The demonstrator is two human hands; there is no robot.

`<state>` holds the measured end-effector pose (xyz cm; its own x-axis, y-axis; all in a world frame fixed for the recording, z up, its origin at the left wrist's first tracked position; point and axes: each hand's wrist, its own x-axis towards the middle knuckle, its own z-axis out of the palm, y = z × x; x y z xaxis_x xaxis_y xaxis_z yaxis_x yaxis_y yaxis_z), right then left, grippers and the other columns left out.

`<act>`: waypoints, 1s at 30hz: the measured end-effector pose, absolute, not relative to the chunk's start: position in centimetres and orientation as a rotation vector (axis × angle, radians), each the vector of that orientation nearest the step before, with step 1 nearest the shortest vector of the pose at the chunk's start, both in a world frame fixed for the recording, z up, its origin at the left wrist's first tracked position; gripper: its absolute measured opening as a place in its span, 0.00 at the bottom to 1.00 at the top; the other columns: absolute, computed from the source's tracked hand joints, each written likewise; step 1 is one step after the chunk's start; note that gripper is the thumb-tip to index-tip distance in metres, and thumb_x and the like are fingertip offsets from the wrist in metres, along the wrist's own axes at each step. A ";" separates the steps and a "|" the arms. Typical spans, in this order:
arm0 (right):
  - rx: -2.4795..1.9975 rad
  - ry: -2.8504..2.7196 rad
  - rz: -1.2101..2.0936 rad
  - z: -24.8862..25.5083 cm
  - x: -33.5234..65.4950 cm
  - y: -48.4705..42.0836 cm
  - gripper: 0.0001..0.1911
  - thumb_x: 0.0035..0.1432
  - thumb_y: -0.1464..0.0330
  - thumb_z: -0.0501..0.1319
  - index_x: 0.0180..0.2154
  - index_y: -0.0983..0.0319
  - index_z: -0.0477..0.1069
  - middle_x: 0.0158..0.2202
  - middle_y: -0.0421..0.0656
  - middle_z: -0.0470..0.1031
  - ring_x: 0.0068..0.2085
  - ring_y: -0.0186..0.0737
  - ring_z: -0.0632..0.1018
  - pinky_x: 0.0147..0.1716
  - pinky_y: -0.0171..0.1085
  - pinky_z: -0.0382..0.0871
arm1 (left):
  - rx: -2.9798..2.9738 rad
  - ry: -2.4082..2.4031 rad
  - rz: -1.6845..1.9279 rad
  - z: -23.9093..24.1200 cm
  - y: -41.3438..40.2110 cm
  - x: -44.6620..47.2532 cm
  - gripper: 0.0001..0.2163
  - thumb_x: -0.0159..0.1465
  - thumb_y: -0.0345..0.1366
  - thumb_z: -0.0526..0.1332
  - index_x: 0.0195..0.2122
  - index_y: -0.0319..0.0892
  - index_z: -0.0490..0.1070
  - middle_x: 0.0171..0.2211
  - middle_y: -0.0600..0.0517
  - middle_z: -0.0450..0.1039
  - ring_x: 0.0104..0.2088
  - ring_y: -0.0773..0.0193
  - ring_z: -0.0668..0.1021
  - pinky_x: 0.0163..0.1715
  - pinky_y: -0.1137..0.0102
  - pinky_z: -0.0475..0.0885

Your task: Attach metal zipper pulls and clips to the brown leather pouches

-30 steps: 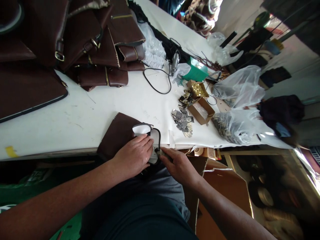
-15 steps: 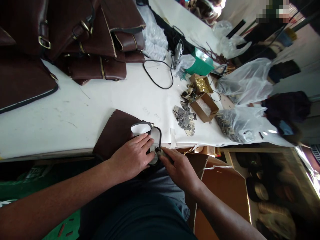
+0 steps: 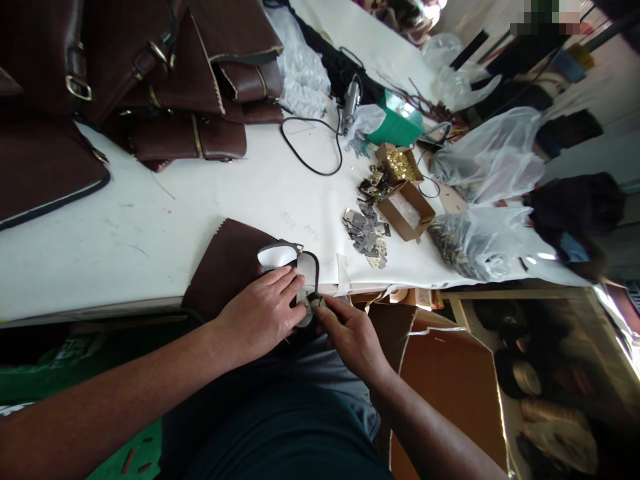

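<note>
A dark brown leather panel (image 3: 220,260) with a zigzag-cut edge lies at the front edge of the table. On its right end sits a black-edged loop (image 3: 319,267) with a small metal fitting (image 3: 300,248), beside a white opening. My left hand (image 3: 260,313) rests flat over this end, fingers stretched out and thumb apart. Close to its thumb, my right hand (image 3: 347,327) is closed in a pinch at the table edge. Its fingertips meet a small dark and greyish piece (image 3: 315,300), too small to name and partly covered.
Brown leather bags (image 3: 215,137) are piled at the back left. Flat metal plates (image 3: 367,233) lie right of the panel, near small cardboard boxes (image 3: 407,210) of fittings. Plastic bags (image 3: 470,247) stand farther right. An open carton (image 3: 450,380) is below the table edge.
The view has shifted slightly. My right hand's fingers have moved a little around the small piece at the edge; my left hand stays on the panel.
</note>
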<state>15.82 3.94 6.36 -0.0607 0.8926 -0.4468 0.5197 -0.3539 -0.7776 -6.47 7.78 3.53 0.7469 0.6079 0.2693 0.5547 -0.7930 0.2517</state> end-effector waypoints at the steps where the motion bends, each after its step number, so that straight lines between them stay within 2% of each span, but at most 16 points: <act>1: -1.855 -1.510 1.370 6.2 15.8 3.8 0.21 0.72 0.54 0.61 0.56 0.58 0.81 0.30 0.40 0.81 0.26 0.40 0.78 0.25 0.36 0.75 | 2.797 0.936 0.506 3.5 7.8 -6.5 0.12 0.64 0.41 0.73 0.45 0.40 0.83 0.63 0.34 0.76 0.64 0.37 0.77 0.68 0.44 0.69; 2: -1.842 -1.554 1.307 6.1 15.8 3.7 0.20 0.72 0.55 0.61 0.56 0.58 0.81 0.33 0.41 0.82 0.29 0.42 0.80 0.29 0.37 0.77 | 2.803 0.936 0.506 3.5 7.7 -6.5 0.12 0.63 0.41 0.74 0.45 0.40 0.83 0.63 0.34 0.76 0.64 0.37 0.77 0.68 0.45 0.69; 4: -1.783 -1.713 1.108 6.0 15.7 3.5 0.18 0.73 0.59 0.61 0.56 0.59 0.80 0.42 0.46 0.85 0.41 0.47 0.84 0.44 0.42 0.80 | 2.801 0.929 0.506 3.5 7.7 -6.5 0.13 0.63 0.41 0.74 0.45 0.39 0.83 0.63 0.33 0.76 0.65 0.36 0.76 0.69 0.44 0.69; 6: -1.725 -1.847 0.950 5.8 15.6 3.3 0.16 0.73 0.63 0.60 0.56 0.59 0.79 0.50 0.49 0.84 0.52 0.51 0.83 0.57 0.46 0.76 | 2.784 0.922 0.514 3.5 7.6 -6.5 0.14 0.62 0.40 0.74 0.46 0.39 0.83 0.63 0.32 0.75 0.66 0.36 0.75 0.69 0.44 0.68; 8: -1.721 -1.867 0.913 5.6 15.5 3.1 0.15 0.73 0.64 0.60 0.57 0.58 0.78 0.53 0.49 0.83 0.55 0.51 0.82 0.60 0.47 0.74 | 2.767 0.918 0.517 3.5 7.6 -6.5 0.13 0.63 0.39 0.74 0.46 0.38 0.83 0.64 0.32 0.75 0.66 0.36 0.75 0.70 0.43 0.67; 12: -1.774 -1.723 0.964 5.1 15.3 2.7 0.16 0.73 0.61 0.60 0.59 0.55 0.75 0.54 0.46 0.83 0.54 0.48 0.83 0.57 0.45 0.77 | 2.776 0.911 0.490 3.6 7.6 -6.5 0.13 0.61 0.38 0.75 0.44 0.38 0.83 0.64 0.31 0.75 0.66 0.36 0.75 0.70 0.43 0.67; 17: -1.786 -1.669 0.968 4.8 15.1 2.8 0.17 0.74 0.59 0.59 0.60 0.53 0.74 0.51 0.45 0.83 0.45 0.45 0.84 0.47 0.41 0.80 | 2.813 0.908 0.482 3.9 7.6 -6.4 0.14 0.60 0.37 0.76 0.46 0.38 0.82 0.63 0.32 0.75 0.65 0.36 0.76 0.69 0.44 0.67; 24: -1.800 -1.627 1.105 5.8 15.3 3.1 0.19 0.74 0.58 0.59 0.61 0.55 0.74 0.39 0.41 0.84 0.32 0.40 0.82 0.40 0.39 0.78 | 2.790 0.907 0.484 3.8 7.6 -6.5 0.17 0.58 0.39 0.78 0.46 0.38 0.82 0.64 0.31 0.75 0.66 0.35 0.75 0.70 0.44 0.67; 26: -1.792 -1.661 1.072 6.5 16.1 3.0 0.19 0.74 0.57 0.59 0.60 0.55 0.75 0.41 0.42 0.84 0.34 0.40 0.83 0.42 0.40 0.79 | 2.780 0.899 0.490 3.8 7.6 -6.6 0.18 0.58 0.40 0.78 0.47 0.38 0.82 0.64 0.32 0.75 0.66 0.36 0.75 0.70 0.44 0.67; 30: -1.797 -1.823 0.652 7.9 20.7 4.4 0.21 0.68 0.60 0.66 0.60 0.57 0.77 0.52 0.47 0.83 0.50 0.48 0.84 0.52 0.44 0.76 | 2.752 0.913 0.525 3.8 7.6 -6.7 0.18 0.60 0.42 0.78 0.47 0.40 0.83 0.62 0.34 0.77 0.64 0.38 0.77 0.68 0.44 0.68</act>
<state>20.70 4.42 7.93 -0.0088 0.9998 0.0159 0.7630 0.0170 -0.6461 -6.69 7.63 3.79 0.7470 0.6079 0.2694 0.5389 -0.7908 0.2900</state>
